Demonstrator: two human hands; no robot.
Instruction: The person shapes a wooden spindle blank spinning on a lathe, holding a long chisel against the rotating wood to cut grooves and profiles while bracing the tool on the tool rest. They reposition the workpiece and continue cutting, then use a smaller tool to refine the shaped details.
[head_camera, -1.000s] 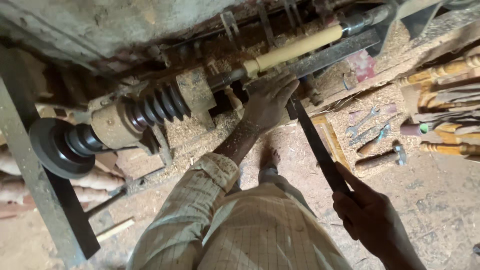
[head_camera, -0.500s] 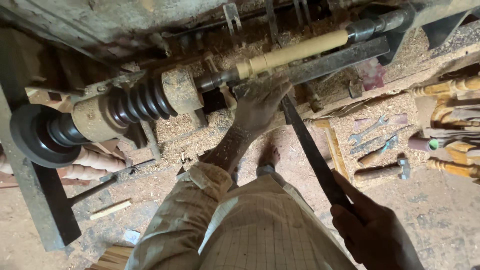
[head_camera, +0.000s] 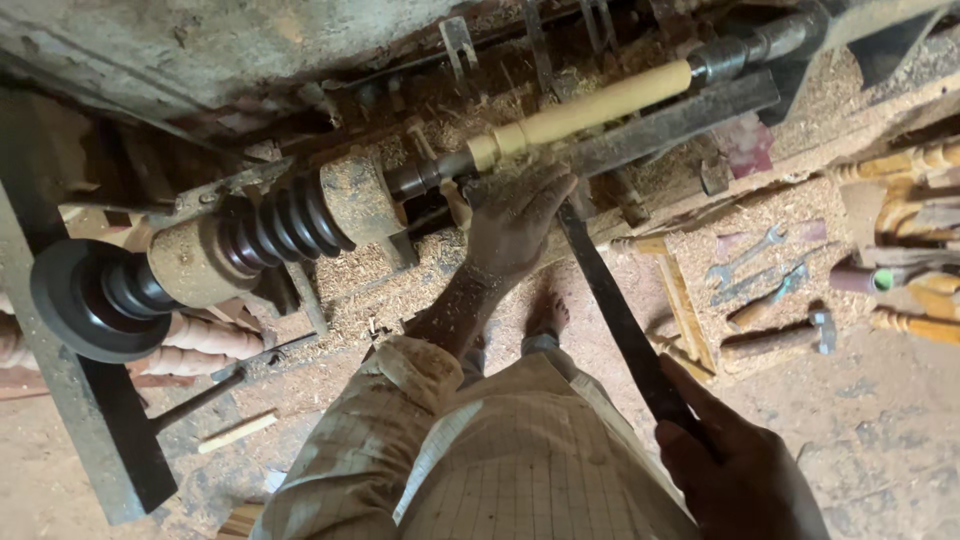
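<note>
Pale wooden spindle (head_camera: 590, 108) is seen mounted on the lathe in the upper middle of the frame, its right end lost in a dark metal fitting. A long dark turning tool (head_camera: 620, 320) is gripped by the closed right hand (head_camera: 735, 470) at lower right, its tip hidden under the left hand (head_camera: 515, 220), which is pressed flat over it at the tool rest (head_camera: 670, 122). The tool's cutting end cannot be made out, and sawdust (head_camera: 730, 235) half buries the spanners (head_camera: 755, 265) at the right.
</note>
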